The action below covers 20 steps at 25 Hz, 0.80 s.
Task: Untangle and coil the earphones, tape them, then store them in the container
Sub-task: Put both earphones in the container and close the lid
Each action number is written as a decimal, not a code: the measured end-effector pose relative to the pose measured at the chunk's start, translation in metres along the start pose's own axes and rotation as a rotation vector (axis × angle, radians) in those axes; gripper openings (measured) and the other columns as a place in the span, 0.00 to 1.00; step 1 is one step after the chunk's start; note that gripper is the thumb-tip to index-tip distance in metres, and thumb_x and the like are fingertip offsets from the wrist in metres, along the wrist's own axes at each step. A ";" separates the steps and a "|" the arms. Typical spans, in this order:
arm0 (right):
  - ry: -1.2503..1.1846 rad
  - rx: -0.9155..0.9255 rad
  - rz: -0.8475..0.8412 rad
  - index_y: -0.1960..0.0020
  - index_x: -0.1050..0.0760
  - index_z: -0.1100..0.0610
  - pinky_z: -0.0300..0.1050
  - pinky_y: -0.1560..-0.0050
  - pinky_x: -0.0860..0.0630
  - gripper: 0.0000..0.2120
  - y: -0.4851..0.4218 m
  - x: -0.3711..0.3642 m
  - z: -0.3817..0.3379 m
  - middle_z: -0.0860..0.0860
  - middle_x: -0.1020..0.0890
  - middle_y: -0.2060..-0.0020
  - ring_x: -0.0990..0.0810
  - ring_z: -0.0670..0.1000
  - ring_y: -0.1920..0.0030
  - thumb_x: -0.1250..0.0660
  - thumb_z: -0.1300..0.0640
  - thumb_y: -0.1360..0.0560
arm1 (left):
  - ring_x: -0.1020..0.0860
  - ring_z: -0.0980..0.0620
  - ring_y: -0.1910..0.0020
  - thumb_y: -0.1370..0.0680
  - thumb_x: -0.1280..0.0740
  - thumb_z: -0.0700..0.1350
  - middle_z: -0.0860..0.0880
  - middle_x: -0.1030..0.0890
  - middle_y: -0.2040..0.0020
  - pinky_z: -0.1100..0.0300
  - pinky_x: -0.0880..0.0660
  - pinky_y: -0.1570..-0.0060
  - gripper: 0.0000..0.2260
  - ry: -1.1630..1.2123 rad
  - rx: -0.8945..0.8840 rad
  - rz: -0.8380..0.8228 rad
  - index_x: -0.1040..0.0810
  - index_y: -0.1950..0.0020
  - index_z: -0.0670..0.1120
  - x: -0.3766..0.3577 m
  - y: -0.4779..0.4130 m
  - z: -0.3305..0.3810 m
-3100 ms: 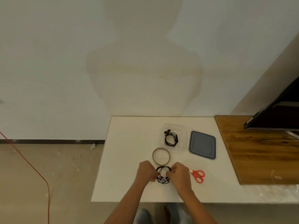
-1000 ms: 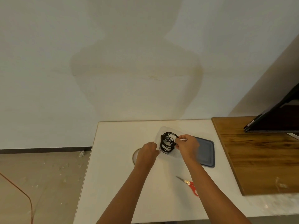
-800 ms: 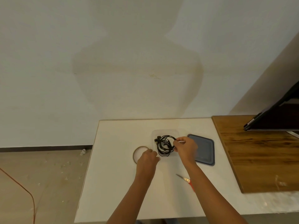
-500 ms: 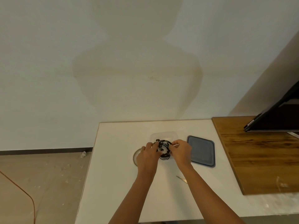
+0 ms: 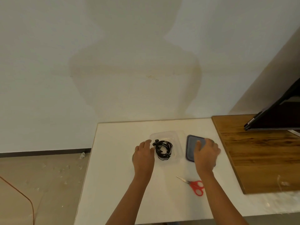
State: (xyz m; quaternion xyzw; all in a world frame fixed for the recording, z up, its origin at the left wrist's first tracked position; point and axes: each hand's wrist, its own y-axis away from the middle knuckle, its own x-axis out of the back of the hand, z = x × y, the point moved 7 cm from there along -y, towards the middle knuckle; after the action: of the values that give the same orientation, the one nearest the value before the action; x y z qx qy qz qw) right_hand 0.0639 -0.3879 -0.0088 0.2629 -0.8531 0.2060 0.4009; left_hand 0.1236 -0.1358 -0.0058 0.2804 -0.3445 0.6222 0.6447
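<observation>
White wall [image 5: 129,54] across the whole background, bearing a broad soft shadow. Beige floor [image 5: 40,184] at lower left, crossed by a thin red cord [image 5: 24,196]. White table [image 5: 123,184] in the lower centre, butting against a wooden board [image 5: 259,159] on its right side. Dark flat screen [image 5: 279,116] tilted above the board's far end.

Two bare forearms reaching in from the bottom edge. Left hand [image 5: 144,155] palm down, fingers loosely spread, resting at the left wall of the clear container [image 5: 177,140]; not possible to tell whether the fingertips grip the rim or merely touch it. Right hand [image 5: 206,152] palm down, fingers spread over the blue-grey lid [image 5: 190,146], covering its right half; nothing pinched, and contact with the lid likely but not certain.

Lid lying flat just right of the container, close beside it. Container open at the top, near the middle of the table. Black earphones [image 5: 164,150] coiled in a bundle inside the container, toward its left side, an earbud poking out at the upper left of the coil. Whether tape wraps the coil: too small to tell.

Red-handled scissors [image 5: 194,185] lying on the table nearer the person, beside the right forearm, blades pointing up and left. Thin curved edge of a ring [image 5: 133,157] peeking out under the left hand, mostly hidden.
</observation>
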 end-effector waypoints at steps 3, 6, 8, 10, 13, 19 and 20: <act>0.265 -0.424 -0.199 0.34 0.38 0.68 0.60 0.43 0.28 0.39 0.005 -0.010 0.059 0.68 0.30 0.39 0.30 0.67 0.40 0.29 0.41 0.31 | 0.22 0.48 0.45 0.20 0.39 0.43 0.46 0.20 0.44 0.60 0.28 0.47 0.17 0.137 0.206 -0.098 0.31 0.30 0.45 -0.007 0.009 -0.012; 0.293 -0.360 -0.248 0.35 0.37 0.68 0.58 0.43 0.28 0.39 0.009 -0.015 0.054 0.67 0.30 0.39 0.29 0.65 0.41 0.26 0.43 0.33 | 0.21 0.45 0.51 0.19 0.42 0.40 0.42 0.19 0.50 0.60 0.30 0.58 0.13 0.093 0.246 -0.161 0.28 0.36 0.39 -0.015 0.009 -0.009; 0.233 -0.441 -0.262 0.36 0.37 0.68 0.59 0.43 0.28 0.39 0.004 -0.011 0.051 0.67 0.30 0.39 0.29 0.66 0.40 0.24 0.45 0.34 | 0.23 0.45 0.57 0.20 0.43 0.38 0.40 0.19 0.53 0.57 0.31 0.63 0.12 0.062 0.258 -0.193 0.26 0.40 0.37 -0.017 0.007 -0.008; 0.142 -0.501 -0.274 0.37 0.36 0.68 0.58 0.47 0.26 0.39 -0.001 -0.004 0.046 0.66 0.29 0.40 0.27 0.66 0.43 0.22 0.48 0.36 | 0.27 0.49 0.60 0.20 0.44 0.38 0.42 0.19 0.54 0.60 0.34 0.64 0.12 0.056 0.278 -0.213 0.26 0.39 0.38 -0.017 0.006 -0.008; -0.007 -0.159 -0.118 0.37 0.32 0.64 0.55 0.58 0.21 0.24 -0.011 0.017 0.000 0.63 0.26 0.42 0.21 0.63 0.52 0.27 0.59 0.29 | 0.28 0.50 0.60 0.20 0.44 0.36 0.49 0.25 0.63 0.58 0.31 0.63 0.14 0.080 0.301 -0.228 0.26 0.37 0.40 -0.017 0.002 -0.008; 0.199 0.709 -0.096 0.33 0.28 0.61 0.49 0.53 0.18 0.33 0.070 -0.039 -0.098 0.63 0.23 0.38 0.20 0.59 0.47 0.25 0.66 0.37 | 0.23 0.53 0.53 0.19 0.41 0.40 0.47 0.18 0.50 0.75 0.35 0.61 0.17 0.198 0.285 -0.233 0.29 0.30 0.43 -0.010 0.006 -0.010; 0.268 0.731 -0.165 0.33 0.28 0.63 0.50 0.51 0.19 0.33 0.084 -0.058 -0.097 0.64 0.24 0.37 0.19 0.60 0.46 0.24 0.62 0.37 | 0.22 0.52 0.50 0.19 0.41 0.40 0.46 0.18 0.47 0.76 0.35 0.58 0.17 0.214 0.278 -0.233 0.29 0.30 0.42 -0.009 0.006 -0.010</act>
State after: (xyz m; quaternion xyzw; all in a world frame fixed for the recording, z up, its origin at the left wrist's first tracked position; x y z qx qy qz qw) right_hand 0.0990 -0.2518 -0.0091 0.4268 -0.6398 0.4954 0.4038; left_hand 0.1184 -0.1329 -0.0193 0.3368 -0.1500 0.6114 0.7002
